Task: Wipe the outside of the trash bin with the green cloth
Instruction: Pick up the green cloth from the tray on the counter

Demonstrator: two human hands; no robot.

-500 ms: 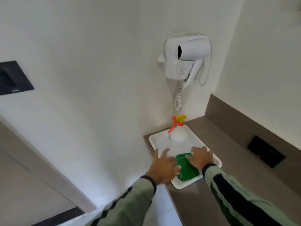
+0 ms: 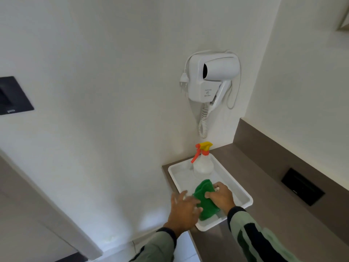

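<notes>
Green cloth [image 2: 205, 200], bunched and crumpled, in the near end of a shallow white rectangular plastic tray [image 2: 243, 195]. Right hand [image 2: 221, 197] on the cloth's right side, fingers [image 2: 208, 194] curled over its edge and pinching the fabric, part of the cloth raised off the tray floor. Left hand [image 2: 184, 207] just beside the cloth on its left, fingers spread and loose, fingertips touching or nearly touching the green fabric; blurred, so cannot tell whether any grip there. Both forearms in pale green sleeves with dark stripes [image 2: 251, 235], coming in from the bottom edge.

Tray on a brown-grey worktop [image 2: 264, 188], set in the corner against a white wall. Upright at the tray's far end: a translucent white spray bottle with a yellow nozzle and orange trigger [image 2: 203, 161], apart from the cloth. Above it on the wall, a white wall-mounted hair dryer in its holder [image 2: 213, 78], coiled cord hanging down, an unplugged plug dangling at its left. Dark rectangular socket plate [image 2: 303, 187] in the brown upstand to the right of the tray. Another dark panel [image 2: 13, 95] on the wall at far left. No trash bin in view.
</notes>
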